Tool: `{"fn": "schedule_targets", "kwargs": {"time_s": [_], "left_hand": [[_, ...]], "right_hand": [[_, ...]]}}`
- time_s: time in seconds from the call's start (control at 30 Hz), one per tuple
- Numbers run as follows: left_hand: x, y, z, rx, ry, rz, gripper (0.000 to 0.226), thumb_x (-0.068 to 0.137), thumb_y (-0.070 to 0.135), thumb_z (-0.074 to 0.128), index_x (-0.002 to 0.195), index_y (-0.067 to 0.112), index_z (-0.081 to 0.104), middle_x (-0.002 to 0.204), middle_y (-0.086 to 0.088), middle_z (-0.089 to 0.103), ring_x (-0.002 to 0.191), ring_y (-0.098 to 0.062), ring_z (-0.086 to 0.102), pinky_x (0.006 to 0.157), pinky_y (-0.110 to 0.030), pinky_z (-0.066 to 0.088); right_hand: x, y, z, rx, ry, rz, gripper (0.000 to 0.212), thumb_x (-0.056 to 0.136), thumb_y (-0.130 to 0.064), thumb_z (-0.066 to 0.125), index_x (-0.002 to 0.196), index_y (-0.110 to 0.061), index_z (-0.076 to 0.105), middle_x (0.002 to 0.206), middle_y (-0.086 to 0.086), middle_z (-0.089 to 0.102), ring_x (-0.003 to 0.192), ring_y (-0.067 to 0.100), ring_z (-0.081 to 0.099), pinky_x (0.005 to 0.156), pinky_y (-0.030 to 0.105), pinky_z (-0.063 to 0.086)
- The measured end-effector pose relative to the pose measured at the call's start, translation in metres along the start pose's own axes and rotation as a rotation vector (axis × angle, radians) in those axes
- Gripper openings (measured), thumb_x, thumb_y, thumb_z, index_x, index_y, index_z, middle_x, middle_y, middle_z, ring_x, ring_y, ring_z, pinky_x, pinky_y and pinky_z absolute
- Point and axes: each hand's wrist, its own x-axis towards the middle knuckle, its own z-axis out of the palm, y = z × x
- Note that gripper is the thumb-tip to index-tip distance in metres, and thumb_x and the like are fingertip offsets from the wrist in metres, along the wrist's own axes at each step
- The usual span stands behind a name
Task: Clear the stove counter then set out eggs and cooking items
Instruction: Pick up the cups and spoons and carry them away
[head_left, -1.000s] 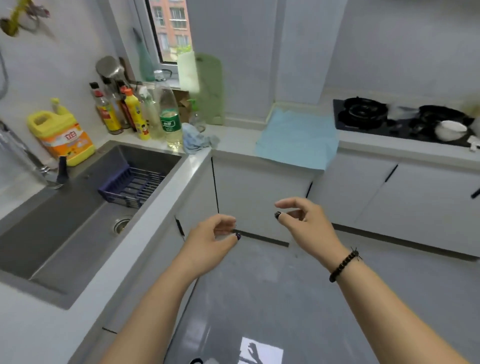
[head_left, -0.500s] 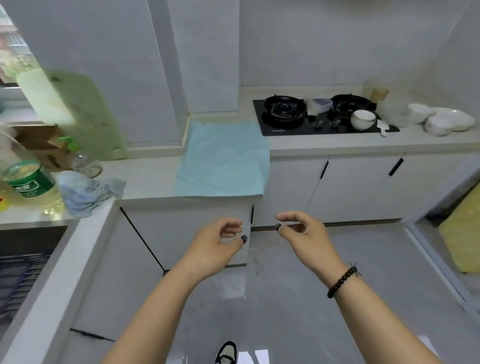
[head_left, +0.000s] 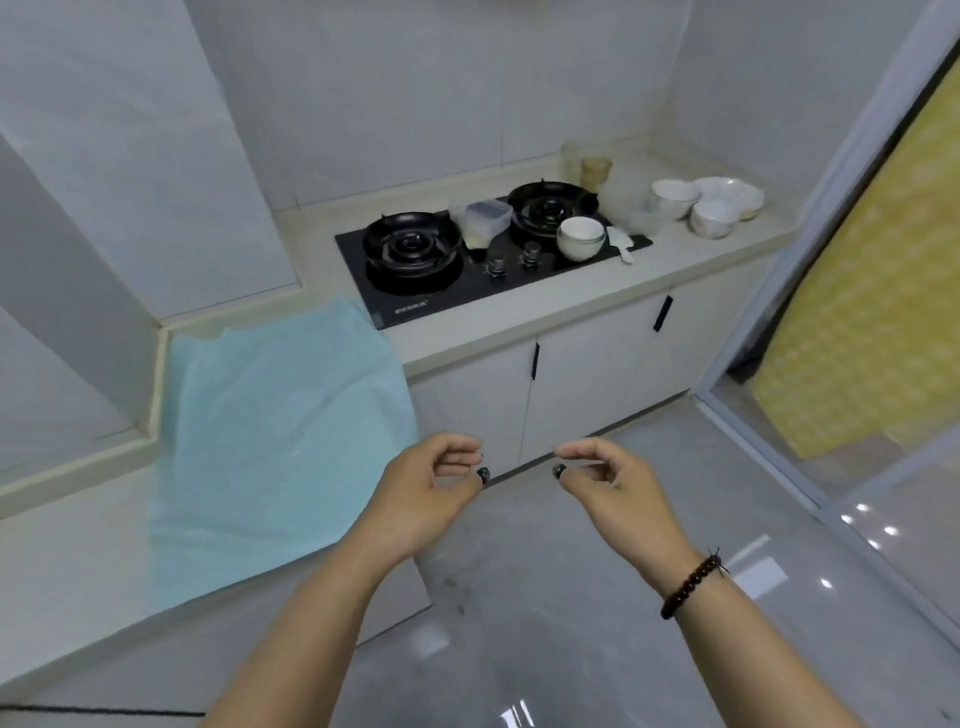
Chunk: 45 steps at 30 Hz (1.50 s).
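A black two-burner gas stove (head_left: 415, 306) sits in the counter at the back. On it stand a white bowl (head_left: 580, 237) and a clear plastic container (head_left: 482, 221) between the burners; a small white spoon (head_left: 622, 244) lies at its right end. Several white bowls (head_left: 714, 202) and a jar (head_left: 595, 171) stand on the counter (head_left: 691, 254) to the right. My left hand (head_left: 421, 493) and my right hand (head_left: 608, 483) hang over the floor in front of the cabinets, fingers loosely curled, holding nothing.
A light blue towel (head_left: 270, 431) covers the near left counter. White cabinet doors (head_left: 582, 374) with black handles run under the stove. A sliding door frame (head_left: 810, 291) and a yellow patterned cloth (head_left: 878, 291) stand at the right. The grey floor is glossy.
The view has swung right from the sink to the stove counter. Both hands kept the same loose pose in front of me.
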Motion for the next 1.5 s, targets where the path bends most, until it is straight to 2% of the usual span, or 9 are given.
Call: {"fn": "schedule_targets", "kwargs": {"time_s": [0.13, 0.3, 0.53, 0.73, 0.87, 1.0, 1.2, 1.37, 1.5], "left_hand": [[0.067, 0.027, 0.039, -0.013, -0.036, 0.025, 0.025, 0.087, 0.011, 0.067, 0.109, 0.023, 0.066, 0.103, 0.013, 0.069, 0.096, 0.004, 0.063, 0.082, -0.005, 0.046], [0.152, 0.066, 0.100, -0.035, -0.028, 0.023, 0.022, 0.087, 0.013, 0.068, 0.106, 0.024, 0.066, 0.101, 0.013, 0.069, 0.096, 0.003, 0.063, 0.086, -0.010, 0.047], [0.254, 0.125, 0.175, -0.113, -0.041, -0.002, 0.022, 0.087, 0.018, 0.069, 0.106, 0.028, 0.066, 0.103, 0.014, 0.070, 0.097, 0.004, 0.063, 0.090, -0.016, 0.046], [0.323, 0.142, 0.184, -0.123, -0.018, -0.039, 0.022, 0.088, 0.014, 0.067, 0.107, 0.025, 0.067, 0.103, 0.010, 0.071, 0.093, 0.004, 0.064, 0.085, -0.014, 0.048], [0.373, 0.143, 0.184, -0.141, -0.018, -0.057, 0.022, 0.088, 0.014, 0.067, 0.106, 0.025, 0.067, 0.103, 0.012, 0.071, 0.094, 0.004, 0.065, 0.085, -0.016, 0.048], [0.431, 0.142, 0.189, -0.164, -0.041, -0.084, 0.024, 0.088, 0.013, 0.066, 0.107, 0.027, 0.066, 0.105, 0.010, 0.071, 0.100, -0.001, 0.065, 0.086, -0.019, 0.049], [0.544, 0.159, 0.201, -0.103, -0.094, -0.048, 0.026, 0.089, 0.012, 0.064, 0.109, 0.028, 0.065, 0.104, 0.012, 0.070, 0.097, 0.004, 0.063, 0.080, -0.012, 0.046], [0.624, 0.171, 0.209, -0.062, -0.149, -0.041, 0.026, 0.089, 0.011, 0.063, 0.109, 0.028, 0.064, 0.103, 0.014, 0.069, 0.100, 0.000, 0.063, 0.083, -0.014, 0.046], [0.670, 0.176, 0.219, -0.077, -0.161, -0.093, 0.025, 0.087, 0.012, 0.065, 0.106, 0.029, 0.065, 0.102, 0.011, 0.071, 0.096, 0.000, 0.066, 0.078, -0.011, 0.048]], "right_hand": [[0.052, 0.007, -0.049, -0.002, 0.054, 0.012, 0.018, 0.087, -0.012, 0.065, 0.098, -0.025, 0.069, 0.089, -0.009, 0.057, 0.064, 0.001, 0.047, 0.052, 0.007, 0.037], [0.127, 0.010, -0.118, -0.043, 0.048, -0.002, 0.017, 0.088, -0.014, 0.065, 0.101, -0.024, 0.069, 0.090, -0.008, 0.059, 0.061, 0.000, 0.046, 0.051, 0.006, 0.037], [0.234, 0.006, -0.199, -0.136, -0.023, -0.051, 0.017, 0.089, -0.014, 0.064, 0.093, -0.031, 0.065, 0.105, -0.005, 0.060, 0.086, 0.002, 0.059, 0.065, 0.004, 0.044], [0.307, 0.000, -0.223, -0.104, -0.048, -0.054, 0.017, 0.089, -0.016, 0.065, 0.093, -0.032, 0.063, 0.107, -0.007, 0.060, 0.085, 0.003, 0.059, 0.056, 0.009, 0.046], [0.358, 0.000, -0.232, -0.115, -0.044, -0.015, 0.015, 0.090, -0.019, 0.065, 0.096, -0.033, 0.063, 0.102, -0.008, 0.061, 0.074, 0.001, 0.056, 0.051, 0.008, 0.041], [0.412, -0.003, -0.239, -0.149, -0.044, -0.017, 0.015, 0.090, -0.021, 0.065, 0.097, -0.034, 0.063, 0.108, -0.015, 0.058, 0.088, -0.001, 0.059, 0.057, 0.006, 0.042], [0.521, -0.026, -0.252, -0.177, -0.003, 0.001, 0.013, 0.090, -0.021, 0.065, 0.099, -0.030, 0.064, 0.107, -0.015, 0.057, 0.089, 0.001, 0.058, 0.062, 0.005, 0.044], [0.594, -0.042, -0.258, -0.117, 0.033, -0.005, 0.014, 0.089, -0.020, 0.065, 0.096, -0.031, 0.065, 0.107, -0.011, 0.059, 0.090, 0.006, 0.061, 0.064, 0.024, 0.055], [0.636, -0.034, -0.272, -0.149, 0.021, 0.024, 0.013, 0.088, -0.018, 0.066, 0.098, -0.027, 0.065, 0.108, -0.010, 0.060, 0.088, 0.003, 0.061, 0.063, 0.007, 0.046]]}}
